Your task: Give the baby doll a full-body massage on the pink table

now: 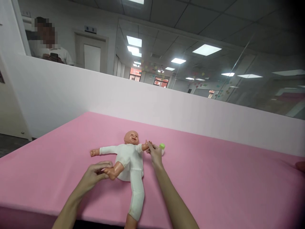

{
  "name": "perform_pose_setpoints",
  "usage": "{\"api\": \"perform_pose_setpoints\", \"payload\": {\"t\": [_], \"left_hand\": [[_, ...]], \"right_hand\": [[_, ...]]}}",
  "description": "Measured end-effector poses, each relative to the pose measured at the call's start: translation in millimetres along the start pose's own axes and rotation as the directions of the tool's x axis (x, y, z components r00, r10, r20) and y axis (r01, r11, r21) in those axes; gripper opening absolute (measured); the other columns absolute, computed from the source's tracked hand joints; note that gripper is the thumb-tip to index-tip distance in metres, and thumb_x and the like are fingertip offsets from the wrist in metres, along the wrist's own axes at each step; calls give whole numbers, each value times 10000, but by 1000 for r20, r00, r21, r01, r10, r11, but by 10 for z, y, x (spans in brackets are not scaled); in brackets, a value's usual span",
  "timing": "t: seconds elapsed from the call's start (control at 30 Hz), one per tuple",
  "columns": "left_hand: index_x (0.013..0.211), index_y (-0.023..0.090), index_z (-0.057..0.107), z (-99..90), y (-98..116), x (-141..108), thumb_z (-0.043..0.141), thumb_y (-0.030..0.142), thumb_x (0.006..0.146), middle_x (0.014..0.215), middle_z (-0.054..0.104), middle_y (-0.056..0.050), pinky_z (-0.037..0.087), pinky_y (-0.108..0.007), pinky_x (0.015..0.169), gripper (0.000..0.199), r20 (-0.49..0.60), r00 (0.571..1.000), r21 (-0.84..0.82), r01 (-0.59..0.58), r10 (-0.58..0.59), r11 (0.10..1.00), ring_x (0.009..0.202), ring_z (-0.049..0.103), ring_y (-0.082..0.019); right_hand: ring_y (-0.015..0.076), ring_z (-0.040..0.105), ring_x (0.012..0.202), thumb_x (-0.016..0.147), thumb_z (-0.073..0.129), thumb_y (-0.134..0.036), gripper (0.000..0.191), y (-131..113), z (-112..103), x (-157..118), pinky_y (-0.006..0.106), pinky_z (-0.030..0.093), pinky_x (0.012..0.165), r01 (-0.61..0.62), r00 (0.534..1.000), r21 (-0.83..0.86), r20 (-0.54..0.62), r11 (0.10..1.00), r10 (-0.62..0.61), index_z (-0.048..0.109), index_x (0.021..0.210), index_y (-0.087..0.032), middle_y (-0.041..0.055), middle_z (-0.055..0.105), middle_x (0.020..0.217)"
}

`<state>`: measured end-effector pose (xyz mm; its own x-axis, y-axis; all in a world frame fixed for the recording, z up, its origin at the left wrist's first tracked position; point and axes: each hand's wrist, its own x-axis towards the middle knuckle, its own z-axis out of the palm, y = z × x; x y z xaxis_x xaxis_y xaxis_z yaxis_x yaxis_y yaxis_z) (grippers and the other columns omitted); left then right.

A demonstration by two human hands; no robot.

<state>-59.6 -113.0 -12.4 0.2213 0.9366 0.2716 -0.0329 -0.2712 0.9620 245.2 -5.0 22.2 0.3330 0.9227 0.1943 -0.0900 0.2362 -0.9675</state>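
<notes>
A baby doll (130, 159) with a white cloth body lies on its back on the pink table cover (205, 178), head toward the wall. My left hand (95, 173) is closed around the doll's bare foot at the left, and that leg is bent up over its body. The fingers of my right hand (154, 152) pinch the doll's hand on the right side. Its other arm stretches out to the left, untouched. The second leg points down toward the near table edge. Just behind my right hand stands a small bottle (162, 146) with a green cap, partly hidden.
A low white wall (143, 98) with glass above it borders the far side of the table. Beyond it at the upper left, a person (52, 47) holds a dark phone-like object. A small part of something reddish-brown (300, 166) shows at the right edge.
</notes>
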Motion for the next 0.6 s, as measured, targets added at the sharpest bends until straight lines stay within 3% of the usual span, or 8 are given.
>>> {"api": "perform_pose_setpoints", "payload": {"t": [0.17, 0.3, 0.47, 0.53, 0.6], "left_hand": [[810, 173, 731, 280, -60, 360, 799, 318, 801, 861, 589, -37, 431, -278, 768, 160, 166, 986, -45, -19, 27, 999, 849, 516, -193], [803, 170, 722, 298, -114, 397, 772, 337, 840, 837, 565, -31, 407, -276, 753, 177, 189, 981, -44, -42, 50, 998, 831, 500, -186], [737, 177, 705, 49, -30, -1, 794, 386, 833, 786, 581, -30, 457, -278, 721, 247, 66, 998, 15, -26, 25, 1000, 774, 525, -185], [750, 179, 743, -123, -97, -270, 808, 433, 813, 803, 644, -56, 510, -296, 727, 270, -30, 1000, 57, 5, -3, 998, 781, 584, -211], [761, 174, 802, -297, -252, -554, 885, 473, 697, 893, 734, -112, 576, -340, 783, 316, -99, 995, 78, 37, -29, 996, 882, 679, -290]], "right_hand": [[121, 500, 488, 688, 817, -610, 534, 198, 313, -148, 250, 384, 492, 16, 993, -117, 120, 993, -2, 537, 510, -192, -21, 546, 484], [124, 515, 496, 688, 816, -604, 513, 219, 293, -117, 250, 402, 504, 20, 993, -114, 122, 993, -6, 571, 530, -181, -17, 560, 494], [134, 547, 542, 604, 879, -576, 465, 95, -134, 128, 270, 480, 550, -10, 996, -16, -94, 1000, 8, 715, 652, -144, 6, 630, 564], [128, 544, 544, 557, 919, -538, 455, 114, -396, 220, 277, 511, 574, -47, 978, 35, -203, 998, 53, 737, 677, -139, -1, 633, 564], [125, 554, 547, 533, 943, -493, 432, 200, -653, 274, 270, 521, 579, -82, 954, 70, -284, 994, 99, 726, 651, -138, -6, 632, 557]]}}
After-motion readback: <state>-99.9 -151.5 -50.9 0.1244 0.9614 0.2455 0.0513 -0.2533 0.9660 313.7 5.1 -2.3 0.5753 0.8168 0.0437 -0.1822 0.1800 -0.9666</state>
